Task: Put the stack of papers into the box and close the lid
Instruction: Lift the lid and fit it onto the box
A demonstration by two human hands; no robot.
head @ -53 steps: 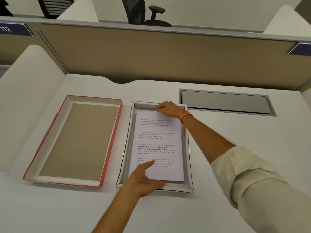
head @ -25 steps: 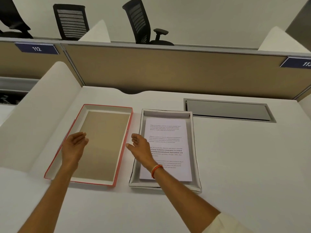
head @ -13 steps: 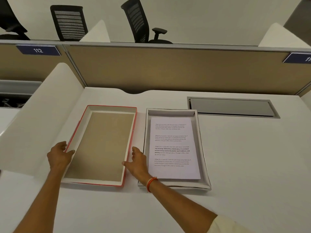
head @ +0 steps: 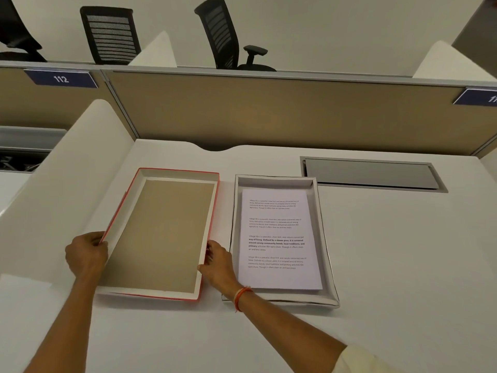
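Papers are in: the stack of papers (head: 279, 238) lies flat in the grey box (head: 326, 238), printed side up, and both hands have left it. Two seconds back my hands were squaring the sheets in the box; a second ago they were crossing over, open; now they have closed on the red-edged lid (head: 161, 232), which lies inside-up on the desk (head: 390, 265) just left of the box. Left hand (head: 86, 255) grips the lid's left wall near the front, fingers curled over the rim. Right hand (head: 217, 263) pinches the right wall opposite, in the gap between lid and box. My read: first half of the task done, lid pickup begun. The lid's near end looks slightly raised, though I cannot be sure it has left the desk. It will need flipping over before it goes down on the box. Hard to see: the fingertips are hidden behind the lid walls, so how deep the grip goes is unclear. Stack thickness is not readable from above. The right sleeve is cut off at the frame's bottom edge.
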